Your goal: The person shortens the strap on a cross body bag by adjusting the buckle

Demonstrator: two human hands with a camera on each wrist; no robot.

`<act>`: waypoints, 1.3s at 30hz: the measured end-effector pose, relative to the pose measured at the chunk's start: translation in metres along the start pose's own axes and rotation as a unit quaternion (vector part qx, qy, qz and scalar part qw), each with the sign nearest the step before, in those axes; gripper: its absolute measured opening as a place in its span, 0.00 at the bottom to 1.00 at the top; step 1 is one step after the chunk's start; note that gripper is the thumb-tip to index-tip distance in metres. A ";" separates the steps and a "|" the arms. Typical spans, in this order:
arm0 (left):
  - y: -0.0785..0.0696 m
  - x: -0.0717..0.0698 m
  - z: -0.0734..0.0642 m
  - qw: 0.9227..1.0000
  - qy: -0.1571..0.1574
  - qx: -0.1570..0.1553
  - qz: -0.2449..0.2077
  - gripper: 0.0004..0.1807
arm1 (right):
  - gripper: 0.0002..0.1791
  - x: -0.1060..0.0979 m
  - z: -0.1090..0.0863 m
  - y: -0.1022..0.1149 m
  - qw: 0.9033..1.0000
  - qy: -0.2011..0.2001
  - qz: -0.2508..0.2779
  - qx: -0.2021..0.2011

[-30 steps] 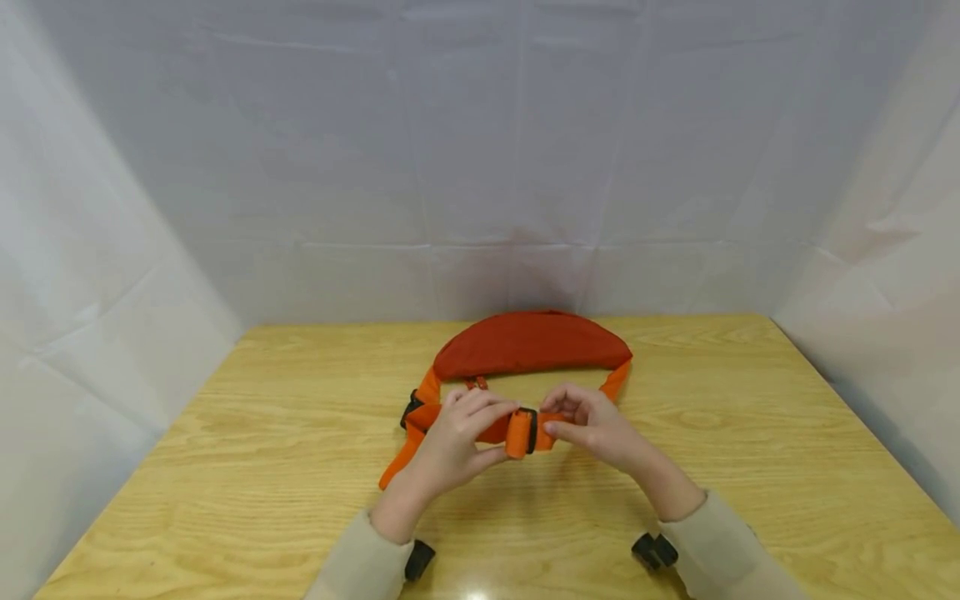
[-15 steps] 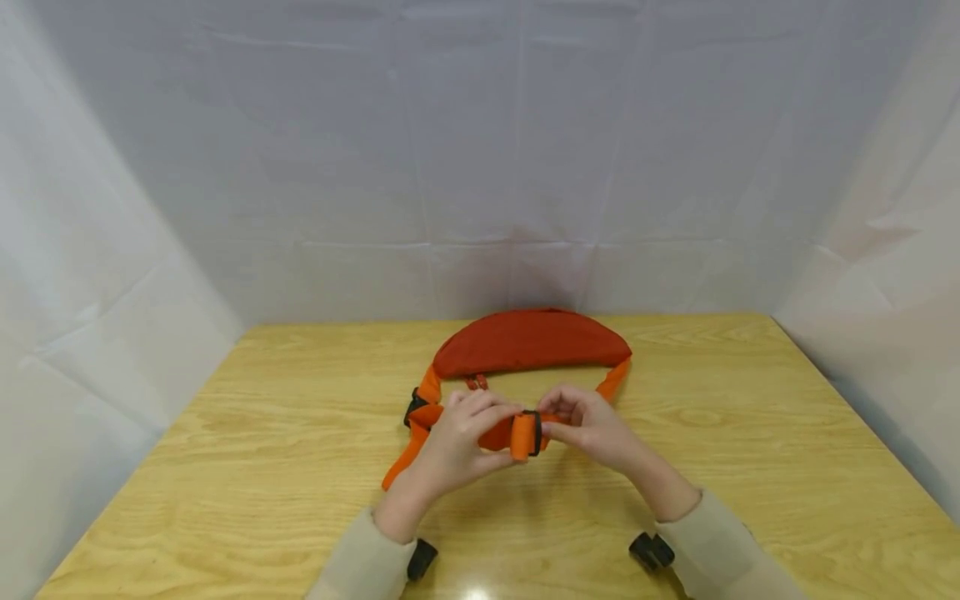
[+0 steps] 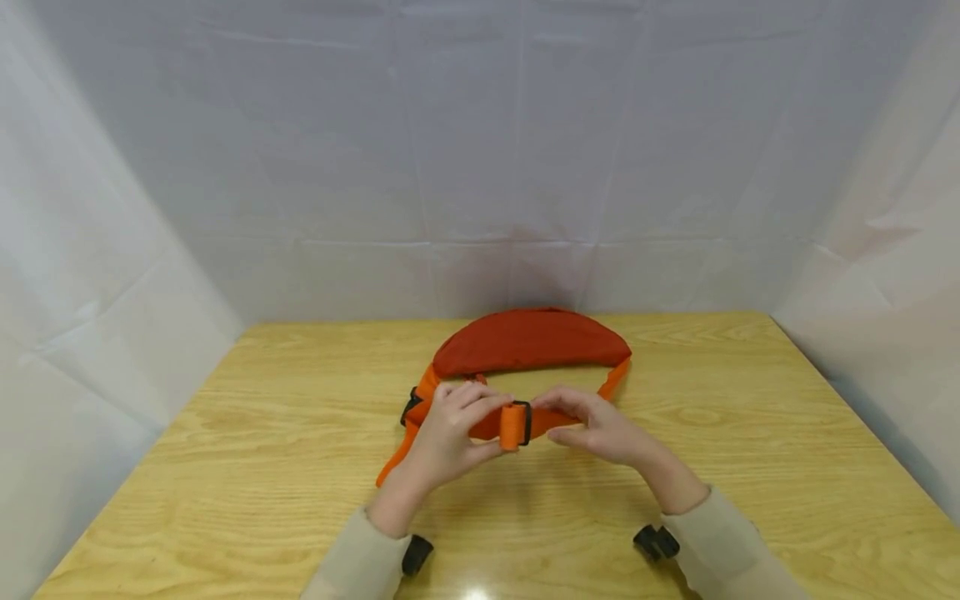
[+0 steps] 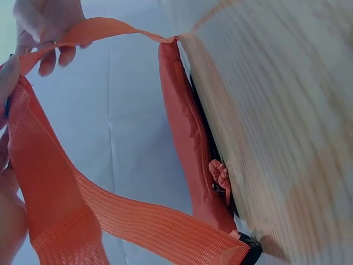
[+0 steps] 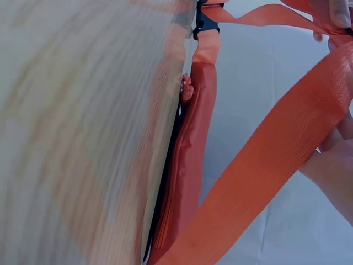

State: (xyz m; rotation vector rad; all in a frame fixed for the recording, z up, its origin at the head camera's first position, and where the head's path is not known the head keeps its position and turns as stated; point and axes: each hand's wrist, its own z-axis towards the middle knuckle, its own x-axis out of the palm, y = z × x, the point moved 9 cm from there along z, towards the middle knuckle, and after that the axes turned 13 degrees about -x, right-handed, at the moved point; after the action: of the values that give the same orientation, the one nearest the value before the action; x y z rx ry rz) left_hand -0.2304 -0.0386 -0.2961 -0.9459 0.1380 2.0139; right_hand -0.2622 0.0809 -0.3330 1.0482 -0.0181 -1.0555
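A red waist bag (image 3: 532,342) lies at the back of the table, its orange strap (image 3: 561,423) looped toward me. In the head view my left hand (image 3: 450,429) grips the strap's folded loop beside a black slide buckle (image 3: 526,423), fingers along the upper edge and thumb at the lower. My right hand (image 3: 600,425) is just right of that buckle, fingers and thumb curved round the strap. The left wrist view shows right-hand fingertips (image 4: 48,62) beyond the strap. A black side-release buckle (image 5: 207,19) joins the strap near the bag's left end.
The wooden table (image 3: 262,467) carries the bag. White sheeting (image 3: 480,167) hangs behind it and at both sides. A loose orange strap end (image 3: 392,467) lies left of my left hand. A braided zipper pull (image 4: 219,174) hangs from the bag.
The slide buckle and folded loop shifted slightly right, then back left with my left hand. My right thumb has moved away from the buckle, and more strap shows between the hands.
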 end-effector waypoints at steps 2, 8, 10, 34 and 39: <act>0.001 -0.001 0.000 1.000 0.000 0.000 0.003 0.29 | 0.17 0.000 -0.001 -0.003 1.000 0.004 0.000 0.013; 0.001 0.000 0.000 1.000 0.005 0.000 0.004 0.29 | 0.16 -0.003 -0.002 -0.007 0.999 -0.017 0.022 0.026; 0.001 0.001 0.000 1.000 0.007 -0.002 0.000 0.29 | 0.16 -0.005 -0.002 -0.006 0.999 -0.026 0.020 0.025; 0.006 0.001 -0.001 1.000 -0.004 -0.013 0.002 0.29 | 0.12 -0.004 0.002 0.001 0.997 -0.004 -0.074 -0.014; 0.007 0.001 0.000 1.000 -0.004 -0.012 -0.005 0.29 | 0.12 -0.008 0.001 -0.002 0.997 -0.028 -0.070 0.003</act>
State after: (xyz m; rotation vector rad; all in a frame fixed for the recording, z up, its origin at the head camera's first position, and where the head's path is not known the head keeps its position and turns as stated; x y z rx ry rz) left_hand -0.2357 -0.0423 -0.2983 -0.9521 0.1047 2.0134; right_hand -0.2683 0.0857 -0.3305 1.0356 0.0076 -1.2131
